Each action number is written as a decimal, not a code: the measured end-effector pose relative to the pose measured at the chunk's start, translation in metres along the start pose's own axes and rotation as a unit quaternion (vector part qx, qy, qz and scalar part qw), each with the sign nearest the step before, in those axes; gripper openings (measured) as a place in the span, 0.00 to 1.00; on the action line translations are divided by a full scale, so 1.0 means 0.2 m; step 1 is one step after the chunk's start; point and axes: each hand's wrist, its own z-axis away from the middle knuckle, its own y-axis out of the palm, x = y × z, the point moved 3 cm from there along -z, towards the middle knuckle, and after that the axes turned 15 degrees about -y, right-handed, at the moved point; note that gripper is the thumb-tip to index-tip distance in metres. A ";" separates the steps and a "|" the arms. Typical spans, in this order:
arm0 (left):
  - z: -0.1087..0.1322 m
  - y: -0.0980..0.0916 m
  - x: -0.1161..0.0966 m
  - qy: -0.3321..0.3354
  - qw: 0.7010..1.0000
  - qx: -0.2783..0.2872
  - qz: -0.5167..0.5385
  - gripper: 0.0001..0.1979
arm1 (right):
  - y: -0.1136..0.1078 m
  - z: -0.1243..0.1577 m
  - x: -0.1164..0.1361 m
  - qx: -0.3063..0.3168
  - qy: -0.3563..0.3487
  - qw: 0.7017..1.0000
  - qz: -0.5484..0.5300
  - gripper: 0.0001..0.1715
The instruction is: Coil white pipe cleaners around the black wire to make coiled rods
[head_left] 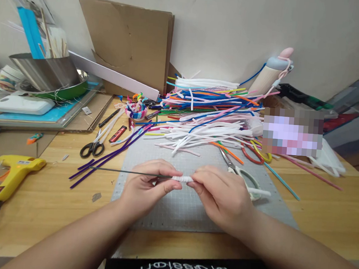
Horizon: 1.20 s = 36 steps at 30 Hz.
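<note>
My left hand (pixel 153 184) is closed on a thin dark rod (pixel 127 172), which sticks out to the left. A white pipe cleaner (pixel 182 179) is coiled round the rod's right end, between my two hands. The fingers of my right hand (pixel 224 194) pinch the right end of that coil. A straight white length (pixel 260 192) shows just past my right hand; whether it belongs to the coiled one is hidden. Both hands are above a grey cutting mat (pixel 167 216). White-handled scissors (pixel 241 172) lie behind my right hand.
A heap of coloured pipe cleaners (pixel 211 128) covers the mat's far side. Purple pipe cleaners (pixel 112 158) and black scissors (pixel 93 148) lie left. A yellow glue gun (pixel 17 173) rests at far left. Cardboard (pixel 127 43) leans on the wall; a bottle (pixel 268 75) stands at the back right.
</note>
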 end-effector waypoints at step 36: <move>-0.01 -0.01 0.09 -0.178 0.966 -0.020 0.187 0.06 | 0.02 0.00 -0.01 0.068 0.080 0.993 -0.048 0.11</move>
